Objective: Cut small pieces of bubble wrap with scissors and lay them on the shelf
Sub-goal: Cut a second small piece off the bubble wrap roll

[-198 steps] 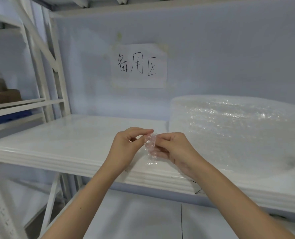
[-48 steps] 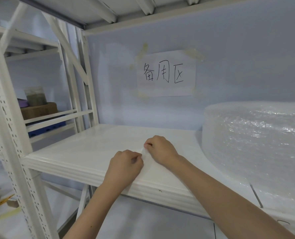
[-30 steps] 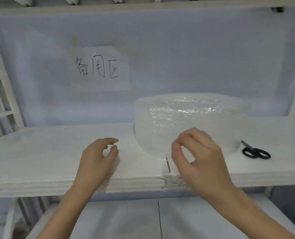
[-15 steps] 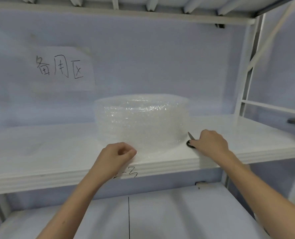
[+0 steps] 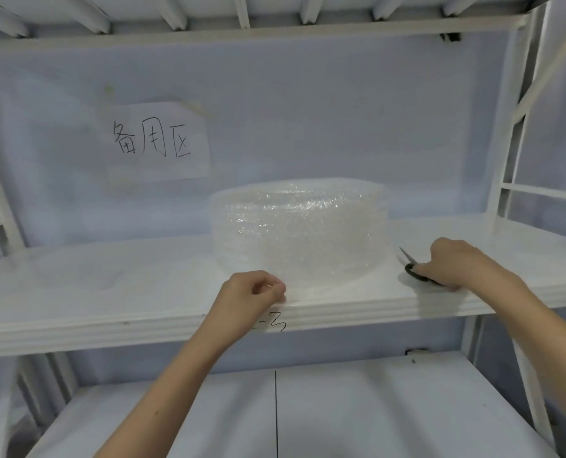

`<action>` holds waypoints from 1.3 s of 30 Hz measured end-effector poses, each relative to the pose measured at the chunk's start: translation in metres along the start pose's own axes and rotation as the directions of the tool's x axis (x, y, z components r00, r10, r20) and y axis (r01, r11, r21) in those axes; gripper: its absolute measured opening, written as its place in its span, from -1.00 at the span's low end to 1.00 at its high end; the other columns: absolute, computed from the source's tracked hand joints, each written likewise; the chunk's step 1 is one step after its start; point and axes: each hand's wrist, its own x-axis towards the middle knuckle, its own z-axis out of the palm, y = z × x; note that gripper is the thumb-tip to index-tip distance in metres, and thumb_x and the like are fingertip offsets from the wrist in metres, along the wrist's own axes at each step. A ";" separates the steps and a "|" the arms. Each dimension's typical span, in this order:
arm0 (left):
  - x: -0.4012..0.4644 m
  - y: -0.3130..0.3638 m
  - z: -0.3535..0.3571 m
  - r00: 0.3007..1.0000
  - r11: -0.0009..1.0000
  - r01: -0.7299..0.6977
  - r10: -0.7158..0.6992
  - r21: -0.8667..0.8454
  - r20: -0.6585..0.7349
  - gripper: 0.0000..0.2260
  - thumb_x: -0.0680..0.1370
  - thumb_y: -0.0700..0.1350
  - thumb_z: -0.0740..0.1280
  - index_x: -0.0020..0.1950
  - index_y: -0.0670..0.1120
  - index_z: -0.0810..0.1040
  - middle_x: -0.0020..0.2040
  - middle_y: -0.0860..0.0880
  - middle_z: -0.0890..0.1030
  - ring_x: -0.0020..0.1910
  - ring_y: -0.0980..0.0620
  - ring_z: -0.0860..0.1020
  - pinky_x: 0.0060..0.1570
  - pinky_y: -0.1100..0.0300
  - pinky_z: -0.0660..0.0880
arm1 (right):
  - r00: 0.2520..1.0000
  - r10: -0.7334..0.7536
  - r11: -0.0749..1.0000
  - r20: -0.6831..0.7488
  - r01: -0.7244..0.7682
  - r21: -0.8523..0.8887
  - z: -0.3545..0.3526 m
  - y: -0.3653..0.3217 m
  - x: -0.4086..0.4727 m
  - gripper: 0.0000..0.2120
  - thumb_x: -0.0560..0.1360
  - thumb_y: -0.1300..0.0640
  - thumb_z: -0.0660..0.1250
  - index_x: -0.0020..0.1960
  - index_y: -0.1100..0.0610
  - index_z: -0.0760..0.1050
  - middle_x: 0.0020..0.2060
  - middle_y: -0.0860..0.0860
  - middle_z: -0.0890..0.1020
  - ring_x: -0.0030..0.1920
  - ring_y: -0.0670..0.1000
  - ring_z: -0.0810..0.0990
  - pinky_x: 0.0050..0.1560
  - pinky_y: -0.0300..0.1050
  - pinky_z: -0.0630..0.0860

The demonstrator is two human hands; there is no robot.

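Observation:
A large roll of clear bubble wrap (image 5: 300,229) lies flat on the white shelf (image 5: 109,285), its loose end spread toward the front edge. My left hand (image 5: 250,292) pinches that loose end at the shelf's front, fingers curled. To the right of the roll, my right hand (image 5: 453,262) is closed over the black handles of the scissors (image 5: 412,267), which rest on the shelf with the blades pointing toward the back left. The handles are mostly hidden under my fingers.
A paper sign with handwritten characters (image 5: 156,140) is taped to the blue-grey back wall. White rack uprights (image 5: 513,153) stand at the right and left. A lower shelf (image 5: 275,418) lies below, and an upper shelf runs overhead.
The small cut piece was laid down at the left. My view turned right to the roll; my right hand reached across to the scissors and closed on them, while my left hand took the wrap's loose end.

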 end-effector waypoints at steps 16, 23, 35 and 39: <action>-0.010 -0.007 0.010 0.996 0.968 0.086 -0.093 -0.234 -0.018 -0.93 0.52 -0.23 0.41 -0.12 -0.19 0.68 -0.18 -0.25 0.71 -0.29 0.00 0.60 -0.12 0.17 0.60 | 0.784 -0.500 -0.008 0.368 -0.429 0.903 0.085 -0.045 -0.139 -0.79 0.27 0.25 0.56 -0.19 0.32 0.60 -0.19 0.22 0.68 -0.33 0.08 0.68 -0.41 -0.12 0.62; -0.007 -0.011 0.003 0.991 0.988 0.077 -0.090 -0.132 -0.094 -0.91 0.50 -0.20 0.42 -0.19 -0.16 0.69 -0.32 -0.07 0.71 -0.37 0.09 0.61 -0.15 0.13 0.63 | 0.696 -0.543 0.152 0.470 -0.469 0.870 0.118 -0.072 -0.150 -0.68 0.31 -0.03 0.41 -0.36 0.22 0.49 -0.32 0.16 0.58 -0.42 0.08 0.54 -0.47 -0.10 0.53; -0.009 -0.011 0.002 0.990 0.968 0.117 -0.132 -0.224 -0.055 -0.90 0.50 -0.20 0.44 -0.11 -0.24 0.65 -0.27 -0.14 0.73 -0.37 0.10 0.63 -0.26 0.27 0.56 | 0.644 -0.646 0.135 0.410 -0.432 0.892 0.136 -0.090 -0.126 -0.57 0.36 -0.20 0.33 -0.27 0.20 0.44 -0.27 0.10 0.56 -0.37 0.07 0.49 -0.35 -0.03 0.55; -0.010 -0.010 0.003 0.989 0.950 0.131 -0.144 -0.284 -0.027 -0.90 0.51 -0.19 0.44 -0.12 -0.23 0.65 -0.21 -0.21 0.73 -0.33 0.08 0.63 -0.27 0.30 0.55 | 0.666 -0.652 0.096 0.362 -0.400 0.911 0.137 -0.097 -0.118 -0.56 0.36 -0.20 0.36 -0.25 0.21 0.43 -0.27 0.11 0.55 -0.37 0.07 0.49 -0.32 0.00 0.56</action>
